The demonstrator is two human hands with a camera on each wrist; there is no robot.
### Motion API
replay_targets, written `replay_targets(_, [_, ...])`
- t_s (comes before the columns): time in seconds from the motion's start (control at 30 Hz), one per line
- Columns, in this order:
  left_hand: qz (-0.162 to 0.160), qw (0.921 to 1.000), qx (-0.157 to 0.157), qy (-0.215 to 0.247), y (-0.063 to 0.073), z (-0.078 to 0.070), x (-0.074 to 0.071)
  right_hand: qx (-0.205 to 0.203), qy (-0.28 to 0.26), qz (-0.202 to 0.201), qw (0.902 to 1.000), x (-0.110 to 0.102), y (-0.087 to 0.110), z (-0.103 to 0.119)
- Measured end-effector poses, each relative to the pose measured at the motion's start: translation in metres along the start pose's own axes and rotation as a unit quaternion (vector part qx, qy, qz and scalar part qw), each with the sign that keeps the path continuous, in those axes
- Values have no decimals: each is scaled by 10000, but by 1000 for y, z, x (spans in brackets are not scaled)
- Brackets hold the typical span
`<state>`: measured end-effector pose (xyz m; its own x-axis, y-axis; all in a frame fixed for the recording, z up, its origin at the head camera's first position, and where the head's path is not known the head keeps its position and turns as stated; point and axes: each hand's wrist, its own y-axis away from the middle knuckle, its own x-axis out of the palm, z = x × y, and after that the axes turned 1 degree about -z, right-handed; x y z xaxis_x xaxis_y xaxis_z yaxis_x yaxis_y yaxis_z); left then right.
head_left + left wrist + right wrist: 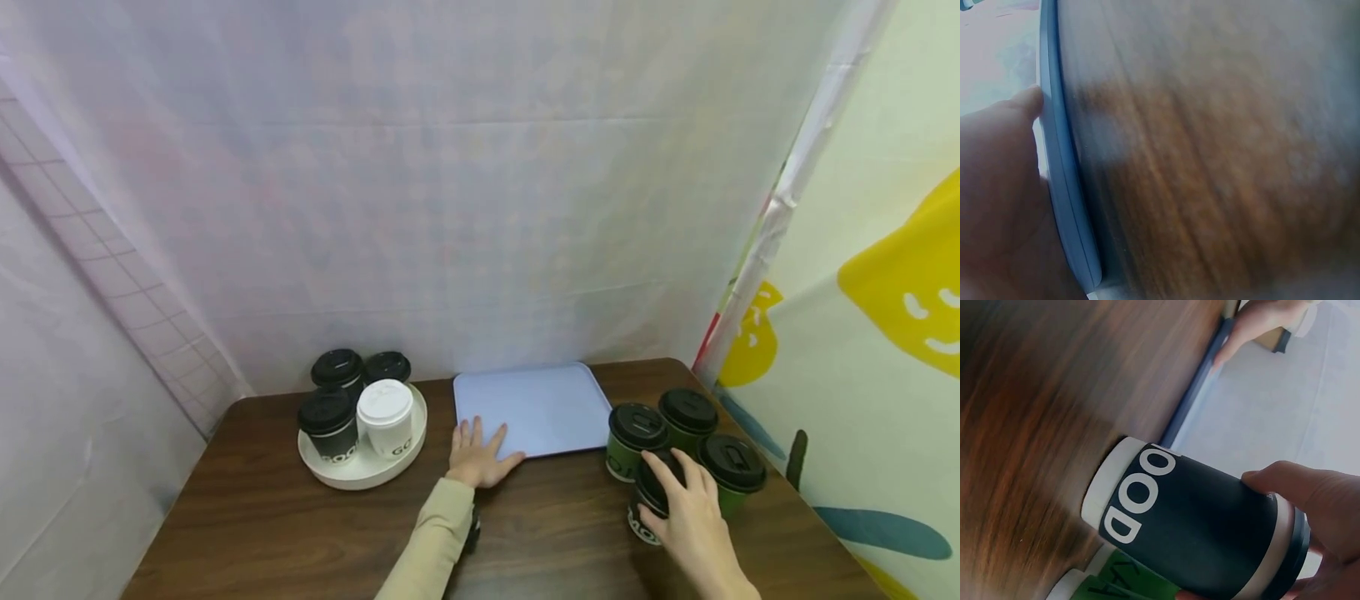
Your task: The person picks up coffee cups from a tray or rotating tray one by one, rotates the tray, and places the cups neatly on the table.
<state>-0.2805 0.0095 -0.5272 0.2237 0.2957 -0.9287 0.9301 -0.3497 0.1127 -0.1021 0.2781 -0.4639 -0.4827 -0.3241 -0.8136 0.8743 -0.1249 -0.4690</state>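
Observation:
My right hand [693, 512] grips a paper cup with a black sleeve [1197, 519] and black lid, fingers curled round its upper part. In the right wrist view, white letters show near its pale base. Green cups with black lids crowd around it: one on the left [622, 460], one behind [687, 410] and one on the right [732, 462]. My left hand [480, 462] rests, fingers spread, on the near left corner of a pale rectangular tray [547, 408]. In the left wrist view the thumb [1029, 101] lies at the tray's raised rim [1063, 156].
Left of the rectangular tray, a round white tray [352, 483] bears a white cup [386, 421] and several black-lidded cups [330, 425]. Both trays are on the brown wooden table [555, 533]. A pale curtain [450, 208] hangs behind, and a patterned cloth [862, 400] lines the right side.

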Motion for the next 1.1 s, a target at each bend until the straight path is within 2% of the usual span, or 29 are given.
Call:
replay_targets(0.3, [75,9999,-95,-8,7,-3,-11,-490,107,-288,9983,4,-2,-6])
replay_targets(0.57, [54,9999,-136,42,8,0,-10,-618,78,-336,9975,4,-4,-7])
replay_targets(0.73, [81,9998,-188,-17,9,1,-11,-457,-16,-123,9989,-5,-6,-3])
replay_targets(0.8, [41,9998,-184,86,10,2,-12,-336,58,9,9994,-13,-8,3])
replay_targets(0.9, [-102,9996,-93,255,11,3,-11,-332,339,-122,9988,-26,-12,16])
replay_targets(1.03, [-304,9986,150,395,10,2,-15,-508,608,-517,9955,-38,-24,47])
replay_targets(1.1, [-395,9980,277,414,11,1,-20,-568,519,-514,9957,-38,-34,64])
